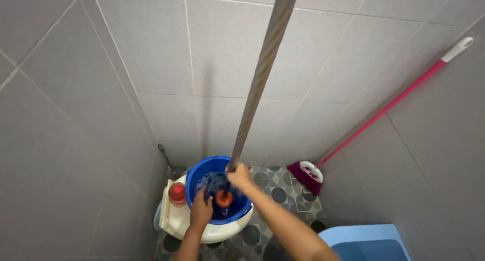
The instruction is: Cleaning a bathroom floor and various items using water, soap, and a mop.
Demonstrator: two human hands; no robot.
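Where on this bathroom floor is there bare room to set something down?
Bare patterned tile floor lies between the blue plastic bucket and the pink-handled broom. It is crowded left: the bucket sits on the white squat toilet beside a red bottle, both hands there.

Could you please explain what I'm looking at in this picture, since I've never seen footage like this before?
There is one picture, taken by a camera worn on a person's head, looking steeply down into a tiled corner. The two bare arms at the bottom are that person's own.

The right hand grips the lower part of a long grey mop pole, which rises toward the camera. The left hand reaches into a blue bucket and touches the dark wet mop head there, beside an orange part. The bucket sits on a white base, with a red bottle at its left.

On the patterned floor, a pink broom leans against the right wall. A light blue bin shows at the bottom right.
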